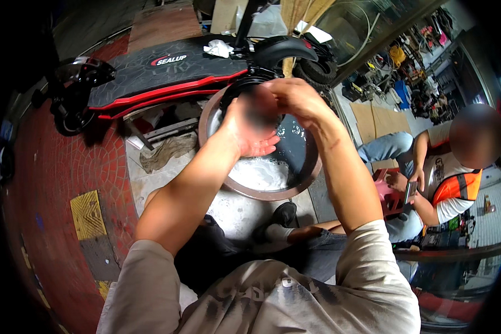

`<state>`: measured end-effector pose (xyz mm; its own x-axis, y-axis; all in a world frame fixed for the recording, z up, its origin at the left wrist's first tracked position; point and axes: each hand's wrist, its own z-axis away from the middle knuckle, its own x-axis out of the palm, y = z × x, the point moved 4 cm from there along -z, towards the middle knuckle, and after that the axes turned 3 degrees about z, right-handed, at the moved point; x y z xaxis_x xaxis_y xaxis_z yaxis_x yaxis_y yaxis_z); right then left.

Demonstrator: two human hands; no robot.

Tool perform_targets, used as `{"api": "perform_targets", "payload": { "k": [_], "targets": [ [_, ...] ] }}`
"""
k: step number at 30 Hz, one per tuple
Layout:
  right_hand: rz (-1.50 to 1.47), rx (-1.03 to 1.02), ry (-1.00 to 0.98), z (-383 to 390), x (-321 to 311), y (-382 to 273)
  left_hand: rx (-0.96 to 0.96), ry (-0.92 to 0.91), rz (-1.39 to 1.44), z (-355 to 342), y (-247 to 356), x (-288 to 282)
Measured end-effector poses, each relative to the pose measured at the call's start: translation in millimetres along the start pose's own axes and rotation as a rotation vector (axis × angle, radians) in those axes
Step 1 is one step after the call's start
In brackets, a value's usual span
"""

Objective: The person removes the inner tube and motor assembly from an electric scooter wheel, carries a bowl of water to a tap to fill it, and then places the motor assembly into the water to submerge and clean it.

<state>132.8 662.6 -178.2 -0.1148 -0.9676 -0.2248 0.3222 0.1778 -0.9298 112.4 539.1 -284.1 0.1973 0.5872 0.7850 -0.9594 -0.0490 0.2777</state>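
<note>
Both hands are above a round brown basin (312, 172) holding water and white foam. My left hand (247, 133) is cupped palm-up, with wet fingers extended. My right hand (295, 100) is raised at the upper right of the left, its fingers curled beside a dark, blurred area over the left palm; what they hold cannot be made out. A black ring-shaped part, partly hidden, lies just behind my hands at the basin's back rim.
A black-and-red electric scooter (139, 78) stands on a low support behind the basin. A seated person (445, 183) in an orange vest holds a phone (411, 192) at the right. Tools and parts fill shelves at upper right. A yellow tactile tile (88, 214) lies at left.
</note>
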Motion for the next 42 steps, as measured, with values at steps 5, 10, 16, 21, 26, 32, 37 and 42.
{"api": "perform_targets", "payload": {
  "k": [5,10,16,21,26,32,37,42],
  "targets": [
    [-0.312,0.086,0.218,-21.3,-84.3,78.7,-0.058,0.127,0.114,-10.4,-5.9,3.1],
    [-0.233,0.467,0.331,-29.8,-112.7,190.5,-0.099,0.196,0.18,-20.5,-13.5,10.0],
    [-0.715,0.303,0.174,-29.4,-122.4,154.6,0.004,0.242,0.12,-15.1,-23.0,24.7],
    [-0.062,0.031,-0.054,-5.3,-40.0,-13.6,0.039,0.313,0.118,-5.9,-19.0,22.7],
    [0.501,-0.209,0.138,-14.7,-39.7,-12.2,0.023,0.222,0.231,-8.3,-14.0,46.2],
    [-0.216,0.141,-0.017,-21.4,-99.4,95.0,-0.016,0.154,0.373,-24.8,-18.4,63.6],
    [-0.333,0.07,0.067,-33.1,-72.4,113.8,0.0,0.166,0.408,-21.8,-11.6,60.1],
    [-0.319,0.121,0.097,-43.8,-76.4,130.6,-0.124,0.094,0.446,-39.2,-16.3,56.2]
  ]
}}
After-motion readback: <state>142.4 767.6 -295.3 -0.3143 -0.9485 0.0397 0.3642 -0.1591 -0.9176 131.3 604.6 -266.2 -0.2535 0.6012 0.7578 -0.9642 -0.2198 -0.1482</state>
